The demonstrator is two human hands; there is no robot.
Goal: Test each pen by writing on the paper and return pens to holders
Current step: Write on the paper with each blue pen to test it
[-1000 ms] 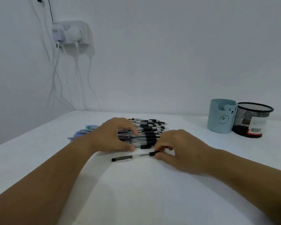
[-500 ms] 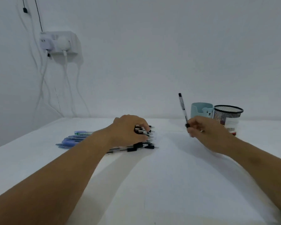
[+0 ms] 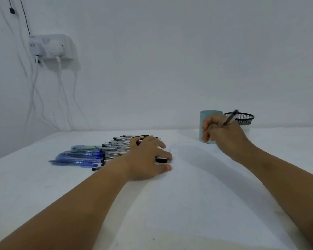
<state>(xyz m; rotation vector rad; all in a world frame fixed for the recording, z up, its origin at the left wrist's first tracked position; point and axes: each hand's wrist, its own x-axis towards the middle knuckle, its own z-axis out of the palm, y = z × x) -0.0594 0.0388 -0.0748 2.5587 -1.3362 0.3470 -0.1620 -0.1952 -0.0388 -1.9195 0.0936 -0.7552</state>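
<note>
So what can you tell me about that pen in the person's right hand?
The pen looks slim, with a clear barrel and a dark end, though motion blurs it. The right hand grips its lower part with curled fingers, so the tip is hidden. It tilts up and to the right, its free end showing in front of the black mesh holder, with the blue holder beside the hand. It is above the table, touching only the hand.

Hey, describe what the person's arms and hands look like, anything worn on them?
Both forearms are bare as far as the frame shows, with no sleeves visible. The left hand and right hand wear no gloves, and no watch, bracelet or ring is visible on either.
</note>
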